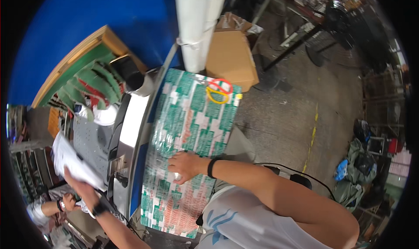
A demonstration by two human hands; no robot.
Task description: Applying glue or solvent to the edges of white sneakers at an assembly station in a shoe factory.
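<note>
My left hand (82, 189) is at the left, closed on the lower edge of a white folded, sheet-like piece (74, 159); whether it is cloth or plastic I cannot tell. This piece lies at a slant beside a grey perforated plate (89, 133). My right hand (187, 165) rests on a table top (172, 118) covered in green and white printed sheeting under clear tape. Its fingers are curled, and a small white thing (176, 176) shows beneath them. Scissors (219, 91) with red and yellow handles lie at the table's far end.
Another person's hand (67, 202) is close by my left hand. A metal-edged machine bed (135, 122) runs along the table's left side. Beyond it hangs a green-lined wooden frame (72, 66). White pipes (192, 26) and a cardboard box (231, 57) stand past the table.
</note>
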